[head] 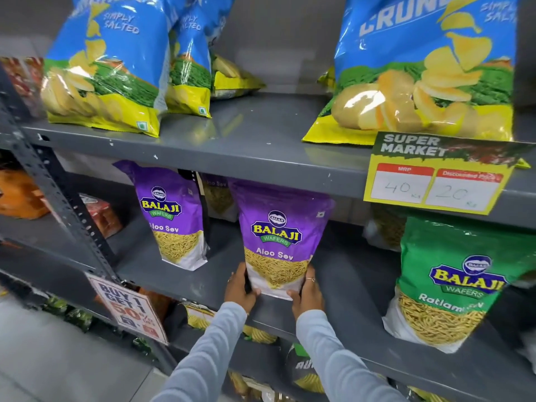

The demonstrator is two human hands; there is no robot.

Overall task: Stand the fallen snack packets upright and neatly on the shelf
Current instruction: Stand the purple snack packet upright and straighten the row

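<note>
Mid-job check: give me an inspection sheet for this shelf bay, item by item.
Surface: grey middle shelf, bare patches between packets.
Job's things: purple Aloo Sev packet upright near the front edge, held at its base; second Aloo Sev packet upright to its left; green Ratlami packet leaning.
Clutter: nothing seen.
Grippers: left hand and right hand clasp the packet's lower corners.
Cables: nothing seen.
Surroundings: blue chip bags above; price tag; offer sign.

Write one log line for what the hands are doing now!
left hand: holds packet base | right hand: holds base | Aloo Sev packet: upright, middle shelf
</note>
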